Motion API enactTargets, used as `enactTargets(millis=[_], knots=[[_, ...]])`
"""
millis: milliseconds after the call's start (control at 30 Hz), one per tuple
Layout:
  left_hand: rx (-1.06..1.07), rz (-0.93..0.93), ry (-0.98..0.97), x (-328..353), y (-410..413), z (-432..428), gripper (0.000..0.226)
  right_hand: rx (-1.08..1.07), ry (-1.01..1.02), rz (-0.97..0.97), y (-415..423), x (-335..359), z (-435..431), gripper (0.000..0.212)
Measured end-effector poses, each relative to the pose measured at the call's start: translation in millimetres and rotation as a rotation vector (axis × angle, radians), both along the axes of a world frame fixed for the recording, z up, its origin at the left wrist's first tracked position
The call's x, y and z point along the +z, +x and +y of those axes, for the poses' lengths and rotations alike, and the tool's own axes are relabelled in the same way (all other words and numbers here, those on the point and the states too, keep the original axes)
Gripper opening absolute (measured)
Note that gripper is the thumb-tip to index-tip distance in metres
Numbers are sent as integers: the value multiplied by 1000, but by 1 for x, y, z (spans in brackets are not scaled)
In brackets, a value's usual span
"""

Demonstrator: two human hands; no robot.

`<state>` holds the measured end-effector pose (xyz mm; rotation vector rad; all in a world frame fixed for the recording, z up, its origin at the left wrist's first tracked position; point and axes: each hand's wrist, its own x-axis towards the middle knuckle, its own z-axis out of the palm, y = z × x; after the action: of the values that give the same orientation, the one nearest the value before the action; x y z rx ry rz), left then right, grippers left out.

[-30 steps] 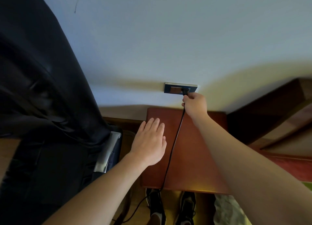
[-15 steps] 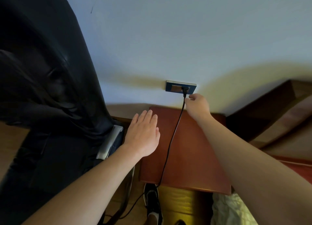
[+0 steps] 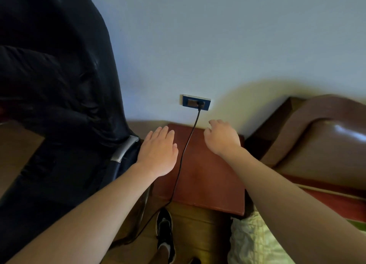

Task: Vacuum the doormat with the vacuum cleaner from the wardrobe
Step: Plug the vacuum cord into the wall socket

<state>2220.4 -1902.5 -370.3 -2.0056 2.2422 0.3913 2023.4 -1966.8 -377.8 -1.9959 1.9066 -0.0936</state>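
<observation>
Plug (image 3: 200,104) seated in wall socket (image 3: 196,102) beyond right hand (image 3: 221,138) fingers, apart, empty; left hand (image 3: 158,152) flat, spread; next, likely fetch vacuum

Table (image 3: 208,176): reddish-brown top, set against the wall; you had one black cord (image 3: 183,156) lying across it, front to back. Wooden floor (image 3: 190,224) below: your black shoe (image 3: 164,232), cord slack.
</observation>
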Motion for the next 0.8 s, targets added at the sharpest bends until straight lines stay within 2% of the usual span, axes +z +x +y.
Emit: enactTargets(millis=[267,433,567,800], knots=[[87,22,-39,60,-10,53,54,135,-118,86,-20,68,69,33],[131,38,-71,108,-5,90,51,167,-164,58,-23,114,108,30],[181,71,-122,141,9,115,49,179,-193,19,-13,151,134,19],[257,100,-205,189,37,162,46,242,-223,31,15,200,166,26]])
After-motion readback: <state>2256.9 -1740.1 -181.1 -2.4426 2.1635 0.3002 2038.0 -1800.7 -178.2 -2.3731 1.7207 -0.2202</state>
